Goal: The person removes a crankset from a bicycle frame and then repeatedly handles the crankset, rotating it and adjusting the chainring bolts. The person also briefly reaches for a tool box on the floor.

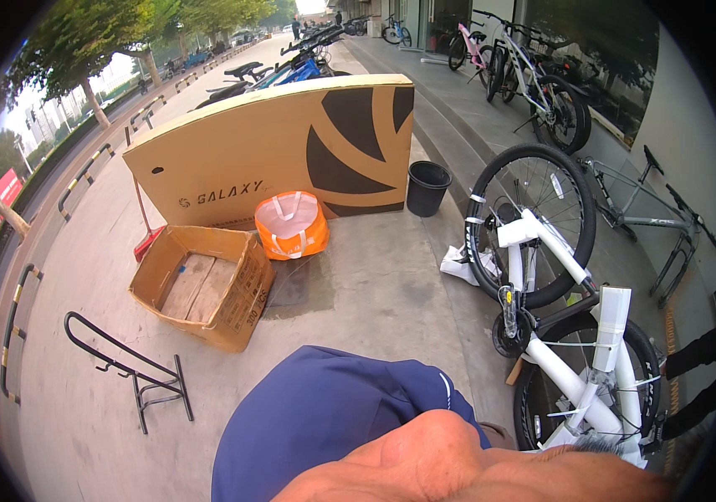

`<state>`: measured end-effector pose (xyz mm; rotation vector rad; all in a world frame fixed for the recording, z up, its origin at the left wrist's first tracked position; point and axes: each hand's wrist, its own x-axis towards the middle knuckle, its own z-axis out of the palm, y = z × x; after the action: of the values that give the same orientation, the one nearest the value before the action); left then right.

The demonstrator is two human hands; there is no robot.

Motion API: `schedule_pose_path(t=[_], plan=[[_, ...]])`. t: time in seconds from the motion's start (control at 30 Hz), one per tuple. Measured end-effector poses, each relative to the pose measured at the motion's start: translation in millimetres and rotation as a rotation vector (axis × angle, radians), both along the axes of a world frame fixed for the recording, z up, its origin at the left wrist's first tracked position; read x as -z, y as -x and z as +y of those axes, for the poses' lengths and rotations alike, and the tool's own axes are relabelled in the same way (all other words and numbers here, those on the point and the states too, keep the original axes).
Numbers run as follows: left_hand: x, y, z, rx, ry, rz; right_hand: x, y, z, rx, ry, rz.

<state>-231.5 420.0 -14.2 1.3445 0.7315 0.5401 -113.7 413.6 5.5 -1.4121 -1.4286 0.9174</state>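
Observation:
Neither of my hands is in view. A blue garment (333,414) and bare skin fill the bottom of the picture. To the right stands a partly wrapped bicycle frame (562,370) with white foam and plastic ties. A bicycle wheel with a black tyre (586,207) leans upright at the upper end of the wrapped frame, and another wheel (524,401) is behind its lower part. The crank and chainring (511,339) show between them, a pedal or similar part wrapped in clear plastic above. White wrapping (458,267) lies on the ground beside the upper wheel.
A large bicycle carton (257,150) stands ahead, with an orange bag (298,232), an open cardboard box (198,282) and a black bucket (427,188) near it. A black metal stand (157,383) is at left. A grey bicycle frame (653,221) and dark-clothed limbs (700,354) are at right.

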Motion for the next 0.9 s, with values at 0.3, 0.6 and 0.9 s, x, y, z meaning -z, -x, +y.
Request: schedule_pose_path(t=[0.3, 0.6, 0.9], plan=[[0.2, 8.6, -1.0, -0.022, 0.007, 0.006, -10.5, 26.8, 26.8, -0.087, -0.018, 0.006], [1.0, 6.7, -4.7, -0.012, 0.012, 0.019, -17.1, 41.4, 39.0, -0.132, -0.017, 0.022], [2.4, 2.9, -6.4, 0.016, 0.022, 0.035, -20.7, 47.4, 47.0, -0.151, -0.014, 0.036]])
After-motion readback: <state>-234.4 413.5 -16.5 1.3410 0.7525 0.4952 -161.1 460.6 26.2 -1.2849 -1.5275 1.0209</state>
